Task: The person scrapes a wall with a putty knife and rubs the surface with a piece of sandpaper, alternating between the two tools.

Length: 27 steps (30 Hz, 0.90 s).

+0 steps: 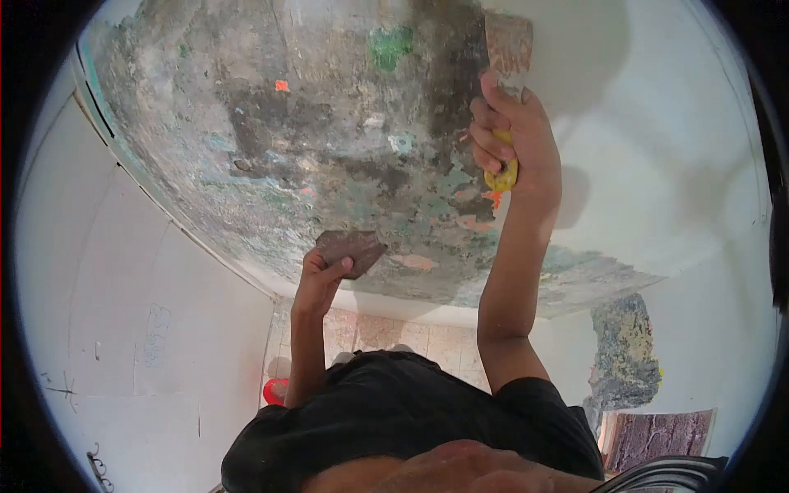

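Raised toward the upper right, my right hand (522, 140) is wrapped round the yellow handle of a scraper (509, 45), thumb up along it. Its wide, stained blade points upward and overlaps the border between stripped wall (353, 148) and pale paint. Lower and to the left, my left hand (322, 279) pinches a flat, dark brown piece (352, 249) with angular corners, thumb on top. It looks like a folded sheet of sandpaper and shows against the lower part of the stripped wall. The wall is mottled grey with green and orange flecks.
White painted wall (682, 90) continues on the right, with a separate bare patch (622, 353) lower down. A plain white wall (156, 312) stands at the left. Below are floor tiles (390, 333) and a red object (276, 391) beside my left arm.
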Each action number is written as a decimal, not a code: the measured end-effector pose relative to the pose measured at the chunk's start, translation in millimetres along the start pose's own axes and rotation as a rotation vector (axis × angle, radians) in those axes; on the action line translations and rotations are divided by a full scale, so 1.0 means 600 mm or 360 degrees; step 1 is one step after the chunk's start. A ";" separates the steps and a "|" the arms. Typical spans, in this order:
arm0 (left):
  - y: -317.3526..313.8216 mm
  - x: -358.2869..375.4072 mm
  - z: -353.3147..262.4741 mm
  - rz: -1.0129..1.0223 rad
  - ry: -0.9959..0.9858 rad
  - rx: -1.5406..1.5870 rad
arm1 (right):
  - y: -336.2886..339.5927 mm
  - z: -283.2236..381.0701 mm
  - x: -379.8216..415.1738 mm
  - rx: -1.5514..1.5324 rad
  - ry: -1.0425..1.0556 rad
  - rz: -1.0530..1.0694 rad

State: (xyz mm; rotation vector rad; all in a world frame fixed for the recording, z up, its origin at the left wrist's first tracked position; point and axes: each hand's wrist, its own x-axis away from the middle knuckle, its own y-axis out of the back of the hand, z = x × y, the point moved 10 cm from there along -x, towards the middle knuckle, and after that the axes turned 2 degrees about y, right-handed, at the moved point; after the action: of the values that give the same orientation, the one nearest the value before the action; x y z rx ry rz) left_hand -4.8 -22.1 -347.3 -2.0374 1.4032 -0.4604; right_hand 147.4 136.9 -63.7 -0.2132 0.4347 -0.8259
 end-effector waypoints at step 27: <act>0.005 0.022 -0.047 0.0004 -0.0090 -0.0049 | -0.078 -0.002 -0.047 -0.0206 0.0053 0.0183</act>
State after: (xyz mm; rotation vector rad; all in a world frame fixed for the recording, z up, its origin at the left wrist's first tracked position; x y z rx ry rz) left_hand -18.8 -43.1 -329.0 -2.0567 1.3872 -0.3792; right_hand 99.1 126.7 -40.2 -0.2917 0.5276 -0.6898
